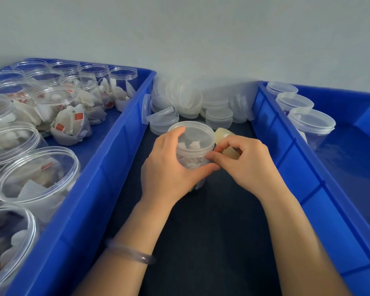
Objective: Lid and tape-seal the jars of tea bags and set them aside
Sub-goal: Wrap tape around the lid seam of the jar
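Between two blue bins [115, 167], a lidded jar [192, 146] stands on the dark mat, wrapped by the left hand [169, 167]. Touching its side, the right hand [248, 165] pinches thumb to forefinger, its fingers curled round a tape roll [221, 135]. Loose lids [190, 99] lie behind.

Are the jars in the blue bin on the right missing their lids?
No, the three jars visible in the right blue bin each have a clear lid on top.

Left hand [169, 167], right hand [245, 162] — both curled
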Demonstrator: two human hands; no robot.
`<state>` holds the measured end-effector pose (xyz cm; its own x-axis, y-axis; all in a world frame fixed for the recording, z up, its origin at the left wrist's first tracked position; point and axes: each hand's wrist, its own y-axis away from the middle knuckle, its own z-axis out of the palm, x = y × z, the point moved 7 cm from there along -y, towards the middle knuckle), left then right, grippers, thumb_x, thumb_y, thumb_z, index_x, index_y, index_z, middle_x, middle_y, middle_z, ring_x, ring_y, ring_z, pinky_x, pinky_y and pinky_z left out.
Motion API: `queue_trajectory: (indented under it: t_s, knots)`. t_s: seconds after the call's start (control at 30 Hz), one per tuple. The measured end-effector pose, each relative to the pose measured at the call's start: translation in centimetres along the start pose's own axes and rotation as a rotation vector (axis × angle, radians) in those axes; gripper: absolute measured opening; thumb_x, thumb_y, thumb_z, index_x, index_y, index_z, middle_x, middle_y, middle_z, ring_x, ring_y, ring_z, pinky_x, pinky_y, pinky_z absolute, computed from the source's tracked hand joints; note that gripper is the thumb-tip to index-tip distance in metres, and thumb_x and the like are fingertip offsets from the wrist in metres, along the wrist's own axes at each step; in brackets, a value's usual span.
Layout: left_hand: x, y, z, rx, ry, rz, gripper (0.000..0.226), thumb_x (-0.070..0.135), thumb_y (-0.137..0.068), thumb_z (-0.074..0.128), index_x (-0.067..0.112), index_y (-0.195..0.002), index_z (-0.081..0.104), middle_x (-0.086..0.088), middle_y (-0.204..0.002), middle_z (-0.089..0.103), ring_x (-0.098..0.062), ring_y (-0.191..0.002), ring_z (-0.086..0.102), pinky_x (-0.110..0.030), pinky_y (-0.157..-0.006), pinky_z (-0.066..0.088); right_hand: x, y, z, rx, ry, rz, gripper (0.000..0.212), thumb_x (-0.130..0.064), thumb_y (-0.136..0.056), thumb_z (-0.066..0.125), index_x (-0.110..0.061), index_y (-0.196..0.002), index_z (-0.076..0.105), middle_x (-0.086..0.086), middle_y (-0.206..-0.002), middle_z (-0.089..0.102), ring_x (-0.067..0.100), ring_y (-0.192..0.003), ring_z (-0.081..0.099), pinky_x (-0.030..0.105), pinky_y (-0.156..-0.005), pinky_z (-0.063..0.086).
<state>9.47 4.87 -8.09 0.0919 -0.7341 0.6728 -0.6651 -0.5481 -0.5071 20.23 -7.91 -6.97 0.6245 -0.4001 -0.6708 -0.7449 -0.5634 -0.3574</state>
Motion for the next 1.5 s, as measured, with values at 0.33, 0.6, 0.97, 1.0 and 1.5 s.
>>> queue_trajectory:
  t_s: [0.33, 0.6, 0.97, 1.0, 1.5]
  knots:
    - [-2.2, -2.2, -0.2, -0.106, 0.18, -0.025, 0.073, 0.074, -0.051, 0.064, 0.043, -0.116, 0.053, 0.011, -0.118, 0.055, -0.004, -0.108, 0.051, -0.03, -0.086, 0.049, -0.1, -0.1, 0.2, -0.125, 0.005, -0.01, 0.007, -0.035, -0.088, 0.061, -0.039, -0.083, 0.057, -0.008, -0.074, 0.062, 0.009, -0.065, 0.052, 0.034, -0.058, 0.044]
    - [-2.3, -2.4, -0.3, -0.122, 0.305, 0.095, 0.064, 0.057, -0.056, 0.073, 0.032, -0.113, 0.059, 0.004, -0.113, 0.058, -0.003, -0.104, 0.054, -0.02, -0.083, 0.045, 0.4, -0.4, -0.9, -0.032, 0.015, 0.01, 0.023, -0.054, -0.075, 0.065, -0.039, -0.086, 0.052, -0.011, -0.08, 0.064, 0.006, -0.073, 0.056, 0.033, -0.065, 0.05]
    - [-2.6, -2.5, 0.3, -0.303, 0.384, 0.029, 0.098, 0.062, -0.048, 0.077, 0.031, -0.133, 0.039, 0.011, -0.123, 0.055, -0.006, -0.116, 0.054, -0.026, -0.093, 0.047, 0.4, -1.2, 1.2, -0.222, -0.054, -0.057, 0.071, -0.064, -0.072, 0.048, -0.039, -0.139, 0.044, -0.015, -0.115, 0.05, -0.02, -0.087, 0.042, -0.002, -0.079, 0.031]
    - [-2.6, -2.4, 0.4, -0.277, 0.332, -0.008, 0.107, 0.073, -0.039, 0.076, 0.035, -0.131, 0.034, 0.015, -0.122, 0.053, -0.001, -0.114, 0.052, -0.02, -0.092, 0.045, 0.4, -1.2, 1.2, -0.218, -0.052, -0.051, 0.072, -0.065, -0.072, 0.048, -0.039, -0.139, 0.044, -0.013, -0.118, 0.053, -0.017, -0.089, 0.043, -0.002, -0.079, 0.03]
    - [-3.9, -3.2, 0.2, -0.153, 0.438, -0.276, 0.088, 0.065, -0.03, 0.075, 0.035, -0.11, 0.053, 0.024, -0.099, 0.06, 0.022, -0.085, 0.054, 0.0, -0.062, 0.043, 0.8, 0.0, -0.2, -0.172, -0.05, 0.072, 0.05, -0.068, -0.071, 0.049, -0.048, -0.116, 0.063, -0.034, -0.066, 0.059, -0.007, -0.067, 0.058, 0.022, -0.071, 0.044]
